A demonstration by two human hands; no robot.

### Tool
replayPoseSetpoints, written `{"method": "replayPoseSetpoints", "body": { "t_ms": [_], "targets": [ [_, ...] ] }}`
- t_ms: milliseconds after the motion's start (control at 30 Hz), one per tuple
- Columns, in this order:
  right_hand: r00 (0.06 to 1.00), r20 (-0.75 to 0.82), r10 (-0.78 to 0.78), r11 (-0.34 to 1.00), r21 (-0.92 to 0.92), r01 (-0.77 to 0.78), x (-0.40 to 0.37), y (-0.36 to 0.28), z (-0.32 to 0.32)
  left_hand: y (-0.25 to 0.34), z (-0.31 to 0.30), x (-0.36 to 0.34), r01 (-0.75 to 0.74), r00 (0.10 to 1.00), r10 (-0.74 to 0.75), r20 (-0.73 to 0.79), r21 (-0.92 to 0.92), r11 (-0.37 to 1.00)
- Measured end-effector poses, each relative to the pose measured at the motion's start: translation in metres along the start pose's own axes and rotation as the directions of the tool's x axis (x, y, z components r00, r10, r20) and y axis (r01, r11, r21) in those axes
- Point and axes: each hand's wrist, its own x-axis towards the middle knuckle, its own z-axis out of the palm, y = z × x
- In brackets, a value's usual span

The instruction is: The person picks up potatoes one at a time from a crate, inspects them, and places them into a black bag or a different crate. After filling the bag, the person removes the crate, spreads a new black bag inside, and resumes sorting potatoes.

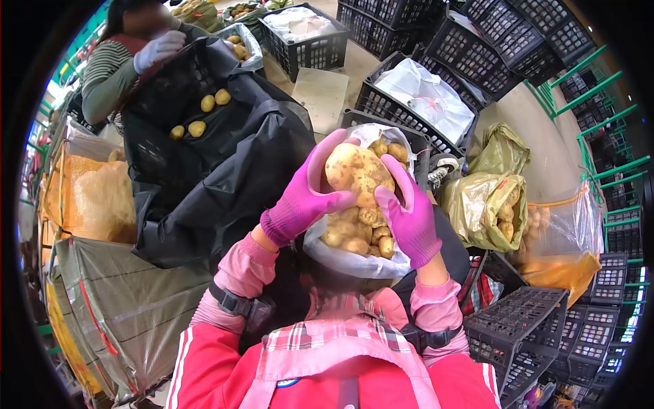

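Note:
A large pale-yellow potato [359,174] with brown patches is held between my two pink-gloved hands. My left hand [310,194] closes on its left side, fingers over the top and thumb below. Against its right side presses my right hand [412,215], thumb and fingers on the skin. Right beneath, a white plastic bag [357,267] is full of smaller potatoes [347,235]; the held potato hides some of them.
Left lies a black cloth [225,177] with several potatoes [197,129] on it; a person in white gloves [159,52] sits behind. Black crates [300,51] stand at the back and right. An olive sack [477,204] of potatoes is at right, a grey-green sack [136,300] at lower left.

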Motion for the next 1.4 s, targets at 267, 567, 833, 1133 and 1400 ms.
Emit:
{"method": "replayPoseSetpoints", "body": {
  "t_ms": [267, 567, 833, 1133, 1400],
  "targets": [
    [0.974, 0.152, 0.170, 0.969, -0.205, -0.138, 0.013, -0.033, -0.020, 0.006, 0.001, 0.002, 0.016, 0.999, -0.015, 0.028, -0.043, 0.999],
    [0.977, 0.132, 0.166, 0.966, -0.220, -0.134, 0.013, -0.031, -0.006, 0.010, -0.003, 0.001, 0.049, 0.996, -0.049, 0.069, 0.000, 0.999],
    [0.881, 0.250, 0.401, 0.811, 0.351, -0.469, 0.013, -0.031, -0.018, 0.014, -0.001, -0.001, 0.067, 0.992, -0.060, 0.108, -0.064, 0.996],
    [0.861, 0.307, 0.406, 0.861, 0.187, -0.473, 0.016, -0.016, -0.019, 0.013, -0.001, 0.000, 0.089, 0.983, -0.078, 0.165, -0.062, 0.994],
    [0.855, 0.286, 0.433, 0.767, 0.381, -0.516, 0.013, -0.025, -0.014, -0.003, -0.008, 0.002, 0.054, 0.987, -0.057, 0.150, 0.030, 0.998]
  ]
}}
